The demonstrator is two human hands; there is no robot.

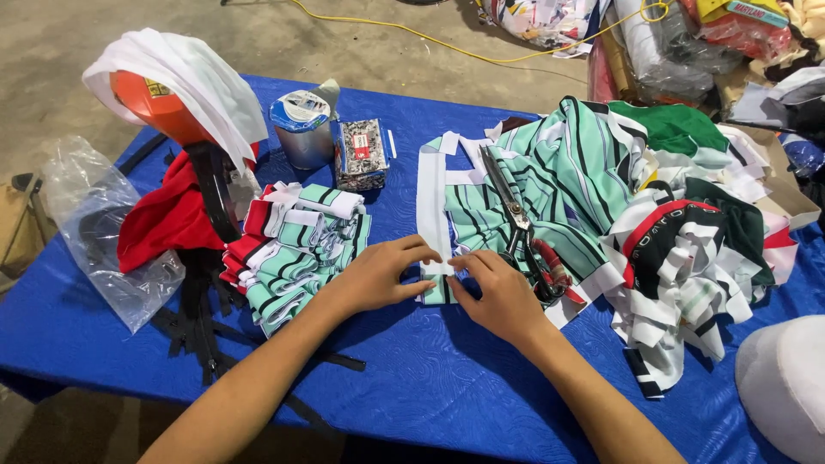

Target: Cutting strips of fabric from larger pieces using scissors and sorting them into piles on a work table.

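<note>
Left hand [378, 277] and right hand [497, 296], fingers pinching a mint, black-striped fabric piece [438, 288] with white band, flat on blue table [430, 369]; scissors [520, 223] beside.

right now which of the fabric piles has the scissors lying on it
The big loose heap of mint-striped fabric right of the hands, with the scissors lying across its left edge. The folded stack of strips on the left carries no scissors.

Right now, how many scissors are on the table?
1. The scissors lie on the striped cloth, just beyond the right hand. More could be hidden under the cloth heap.
</note>
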